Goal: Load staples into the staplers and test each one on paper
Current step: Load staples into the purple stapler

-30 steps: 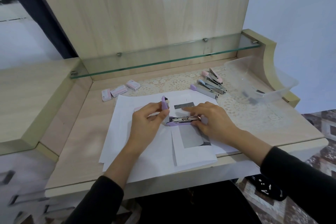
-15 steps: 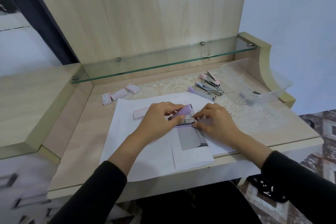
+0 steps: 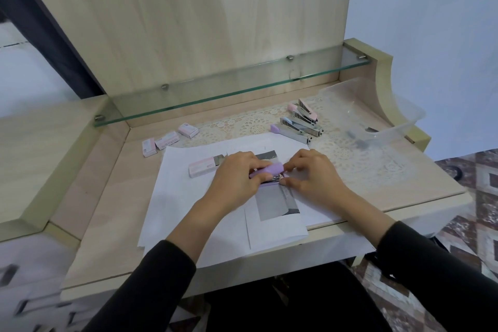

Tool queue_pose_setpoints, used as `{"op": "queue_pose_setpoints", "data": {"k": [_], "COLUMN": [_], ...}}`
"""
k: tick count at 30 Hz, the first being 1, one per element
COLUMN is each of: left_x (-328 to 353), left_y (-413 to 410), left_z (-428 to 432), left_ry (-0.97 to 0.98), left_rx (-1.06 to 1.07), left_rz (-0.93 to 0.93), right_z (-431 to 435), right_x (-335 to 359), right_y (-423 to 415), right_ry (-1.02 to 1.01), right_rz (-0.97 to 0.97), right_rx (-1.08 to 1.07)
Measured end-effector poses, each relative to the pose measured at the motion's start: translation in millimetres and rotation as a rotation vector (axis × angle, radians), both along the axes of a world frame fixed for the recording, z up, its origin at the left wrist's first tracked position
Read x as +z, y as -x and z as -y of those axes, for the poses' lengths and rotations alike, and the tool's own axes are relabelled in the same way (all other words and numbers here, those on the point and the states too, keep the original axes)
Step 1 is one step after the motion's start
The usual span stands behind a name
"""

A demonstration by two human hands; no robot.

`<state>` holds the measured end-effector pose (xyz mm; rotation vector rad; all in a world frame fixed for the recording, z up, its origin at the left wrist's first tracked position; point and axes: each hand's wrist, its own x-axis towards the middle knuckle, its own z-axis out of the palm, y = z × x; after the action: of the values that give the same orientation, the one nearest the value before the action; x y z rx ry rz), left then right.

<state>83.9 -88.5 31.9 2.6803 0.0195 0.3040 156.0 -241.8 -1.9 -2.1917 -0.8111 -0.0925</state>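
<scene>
One wide camera sits on the person's head and looks forward and down at the desk (image 3: pixel 113 224) from close above its near edge. The arms show at 6 o'clock, and the left hand (image 3: pixel 237 180) and right hand (image 3: pixel 315 178) are near the middle, very close to the camera. The glass shelf (image 3: pixel 229 89) and wooden back board (image 3: pixel 202 21) are farther off, toward 12 o'clock.
</scene>
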Motion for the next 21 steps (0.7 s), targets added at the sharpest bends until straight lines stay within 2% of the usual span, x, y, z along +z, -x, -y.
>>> {"op": "queue_pose_setpoints", "data": {"k": [5,14,18,21], "left_x": [-1,6,8,7], "left_y": [-1,-3,-6,-5], "left_z": [4,8,12,15], "left_ry": [-0.137,-0.205,-0.387,-0.433], "left_rx": [0.041,0.065,0.089,0.084], "left_rz": [-0.004,-0.04,-0.066,-0.068], "right_z": [0,0,-1,-1], "right_x": [-1,-3,-5,-6], "right_y": [-2,-1,-2,-3], "right_ry": [-0.006,-0.046,-0.05,-0.051], "right_rz": [-0.01,0.005,0.009,0.007], "right_rx": [0.002,0.002,0.01,0.006]}}
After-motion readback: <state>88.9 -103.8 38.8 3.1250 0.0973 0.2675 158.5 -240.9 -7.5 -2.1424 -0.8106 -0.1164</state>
